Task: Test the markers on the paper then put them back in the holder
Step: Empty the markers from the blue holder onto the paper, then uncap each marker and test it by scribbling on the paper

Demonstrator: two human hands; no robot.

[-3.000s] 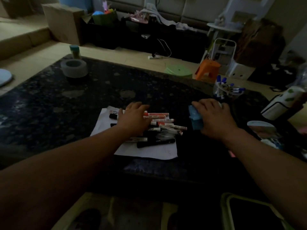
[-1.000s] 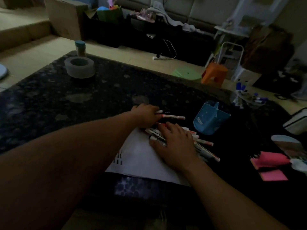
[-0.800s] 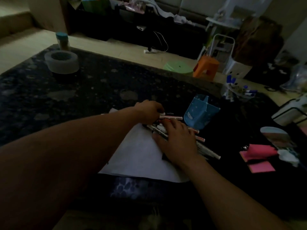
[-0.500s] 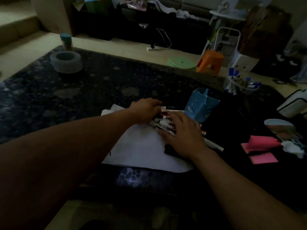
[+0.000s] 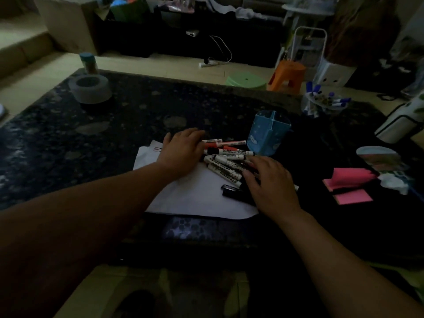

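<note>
Markers [image 5: 226, 160] lay heaped on the paper [image 5: 197, 193], your left hand [image 5: 183, 150] spread flat at their 9 o'clock edge, your right hand [image 5: 270, 182] spread flat over their 4 o'clock end, neither gripping one. You did best to single out one pen before lifting. At 2 o'clock the blue holder [image 5: 268, 135] stood upright; nothing showed above its rim
</note>
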